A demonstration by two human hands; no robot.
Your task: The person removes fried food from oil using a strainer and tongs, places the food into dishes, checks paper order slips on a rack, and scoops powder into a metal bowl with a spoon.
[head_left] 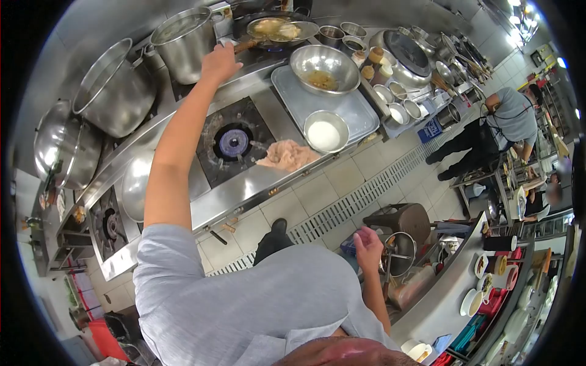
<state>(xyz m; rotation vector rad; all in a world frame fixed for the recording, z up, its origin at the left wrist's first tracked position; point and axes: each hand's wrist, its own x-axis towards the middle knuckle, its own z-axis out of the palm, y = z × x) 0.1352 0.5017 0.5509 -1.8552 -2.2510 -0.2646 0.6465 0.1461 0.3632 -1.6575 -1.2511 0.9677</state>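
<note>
My left hand (221,63) reaches out over the stove, closed at the end of a wooden handle (246,46). That handle runs to a wide pan (311,29) at the back burner, with pale golden food (289,30) frying in oil. My right hand (368,245) hangs by my side, fingers loosely apart and nothing in them. Nearer to me, a crumpled pinkish cloth (287,156) lies beside an unlit-looking burner (233,142). On a metal tray (287,91) rest a steel bowl (332,56) with some oil and a smaller bowl of white contents (325,133).
Large steel pots (186,46) line the left wall side. Seasoning bottles (373,56) and small containers (398,113) stand right of the tray. A brown stool (403,221) and a counter with small bowls (471,302) are behind me. Another person (506,116) bends at the far right.
</note>
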